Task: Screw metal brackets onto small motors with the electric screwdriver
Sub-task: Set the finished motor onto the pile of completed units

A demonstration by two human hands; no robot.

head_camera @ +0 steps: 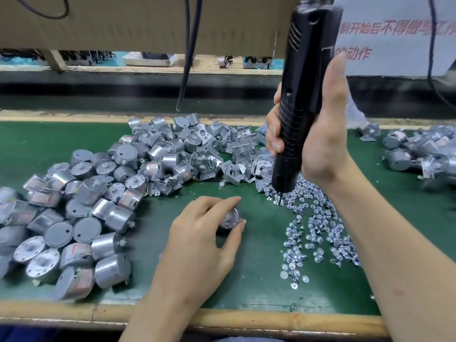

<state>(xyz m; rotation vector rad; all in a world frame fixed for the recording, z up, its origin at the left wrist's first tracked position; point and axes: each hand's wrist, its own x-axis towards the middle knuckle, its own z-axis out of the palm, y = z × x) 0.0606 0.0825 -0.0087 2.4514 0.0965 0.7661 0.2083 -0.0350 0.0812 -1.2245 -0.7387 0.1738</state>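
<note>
My right hand (318, 134) grips the black electric screwdriver (301, 95) upright, its bit tip just above the pile of small silver screws (318, 233). My left hand (204, 238) curls over a small round silver motor (230, 217) on the green mat, fingertips pinching its sides; most of the motor is hidden under the fingers. A heap of loose motors (74, 213) lies at the left. A heap of bent metal brackets (217, 154) lies behind the left hand.
Assembled motors with brackets (419, 154) lie at the far right. The green mat (259, 267) ends at a wooden front edge (246, 319). A cardboard panel (123, 21) and hanging cables (187, 58) are overhead at the back.
</note>
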